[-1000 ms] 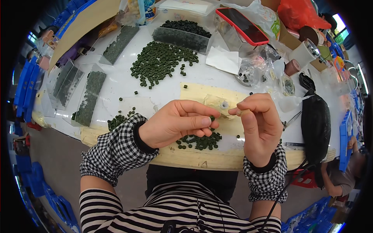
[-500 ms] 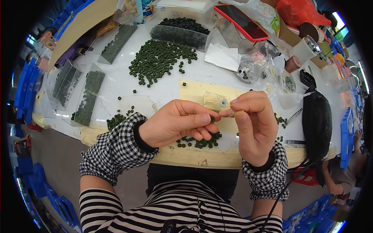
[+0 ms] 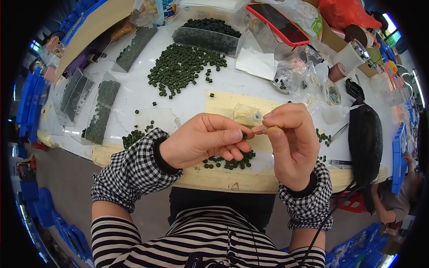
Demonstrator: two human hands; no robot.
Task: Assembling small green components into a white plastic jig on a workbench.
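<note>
- Because the clear trays point(image 3: 100, 111) of dark green discs at the left of the frame sit close to the table's point(image 3: 134, 96) near edge, a sweep of the checked left sleeve point(image 3: 134, 172) could, as I judge it, nudge them off or scatter the few loose discs just beside the cuff.
- While the left hand point(image 3: 203, 140) at mid-frame pinches a small green disc point(image 3: 244, 136) between thumb and forefinger, with the other fingers curled under, the grip looks thin; a slight slackening would probably drop the disc among the loose ones point(image 3: 228, 161) lying right below, where it would be lost in the heap.
- Where the two hands meet, the right hand point(image 3: 290, 143) pinches a thin pale stick-like piece point(image 3: 260, 130) between thumb and forefinger, its tip touching the disc; what it is exactly I cannot tell. Pressed at an angle, it could slip past the disc or flick it away.
- Since the big pile of green discs point(image 3: 181, 67) lies open at upper centre, any jolt to the table could roll discs toward the edge.
- At the right, a black pouch point(image 3: 364, 138) lies near the right wrist, and an elbow swing could push it over the table's rim.
</note>
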